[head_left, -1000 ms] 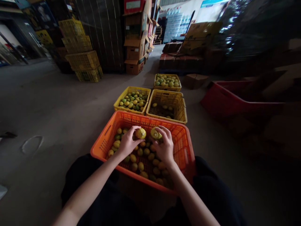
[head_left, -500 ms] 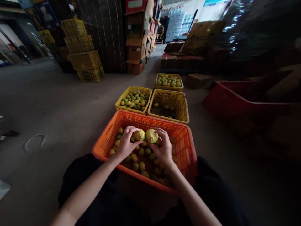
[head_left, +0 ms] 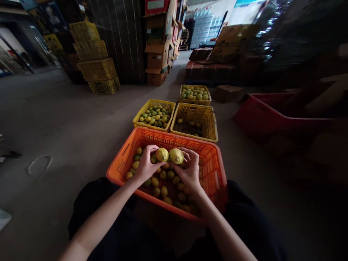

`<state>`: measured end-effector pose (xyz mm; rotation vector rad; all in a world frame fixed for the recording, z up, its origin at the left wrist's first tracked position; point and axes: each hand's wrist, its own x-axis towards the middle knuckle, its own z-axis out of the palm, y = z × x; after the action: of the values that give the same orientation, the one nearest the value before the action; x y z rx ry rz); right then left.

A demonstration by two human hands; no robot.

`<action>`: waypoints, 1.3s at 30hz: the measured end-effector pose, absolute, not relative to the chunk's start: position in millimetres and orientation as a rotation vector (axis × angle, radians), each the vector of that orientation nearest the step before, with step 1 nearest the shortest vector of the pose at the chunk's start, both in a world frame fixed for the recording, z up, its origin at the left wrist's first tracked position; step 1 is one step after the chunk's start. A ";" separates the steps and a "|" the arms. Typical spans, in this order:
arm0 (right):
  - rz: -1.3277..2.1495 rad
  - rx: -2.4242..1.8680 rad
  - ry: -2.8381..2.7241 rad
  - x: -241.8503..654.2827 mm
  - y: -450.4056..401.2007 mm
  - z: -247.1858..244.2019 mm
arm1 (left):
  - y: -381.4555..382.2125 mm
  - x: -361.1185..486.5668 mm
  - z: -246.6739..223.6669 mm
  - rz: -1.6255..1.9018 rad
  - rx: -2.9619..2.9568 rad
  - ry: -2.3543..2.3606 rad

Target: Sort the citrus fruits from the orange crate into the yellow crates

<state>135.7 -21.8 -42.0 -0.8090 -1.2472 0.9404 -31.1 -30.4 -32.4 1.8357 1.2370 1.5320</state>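
Observation:
My left hand (head_left: 148, 164) is closed round a yellow lemon (head_left: 162, 154), gripped between thumb and fingers. A second, slightly greener lemon (head_left: 176, 156) is in my right hand (head_left: 189, 167), its tip turned toward me. The two fruits are side by side, almost touching, above an orange plastic crate (head_left: 122, 181). In that crate several yellow and green lemons (head_left: 164, 191) lie loose on the bottom, partly hidden by my hands and forearms.
Beyond the orange crate stand a yellow crate (head_left: 135, 121) full of lemons, another yellow crate (head_left: 210, 121) with a few, and a farther full one (head_left: 182, 102). A red bin (head_left: 258, 112) is at right. Stacked yellow crates (head_left: 96, 69) and cardboard boxes (head_left: 156, 78) stand behind.
The lemon in my right hand has been turned, so its tip and a different side now show. The left lemon has rotated slightly. Both hands stay in nearly the same place.

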 end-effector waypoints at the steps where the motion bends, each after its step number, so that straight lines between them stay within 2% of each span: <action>1: 0.949 -0.810 -1.236 135.7 -21.9 -41.3 | -30.3 -30.9 -32.1 1.533 1.836 1.235; 18: 0.988 -0.817 -1.237 136.1 -22.6 -39.0 | -31.3 -30.6 -26.3 1.477 1.641 1.181; 29: 1.634 -0.771 -0.711 146.5 -12.9 -26.4 | -25.4 -28.3 -22.3 1.299 0.694 0.955; 33: 1.755 -0.741 -0.534 149.5 -8.5 -26.9 | -22.8 -33.6 -22.4 1.179 0.436 0.788; 39: 1.866 -0.782 -0.391 146.3 -8.8 -21.0 | -21.6 -31.2 -15.8 1.195 0.305 0.768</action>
<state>146.3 -8.8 -21.0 -0.7825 -0.3908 1.8660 -31.2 -21.6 -15.8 0.3045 0.7679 1.1946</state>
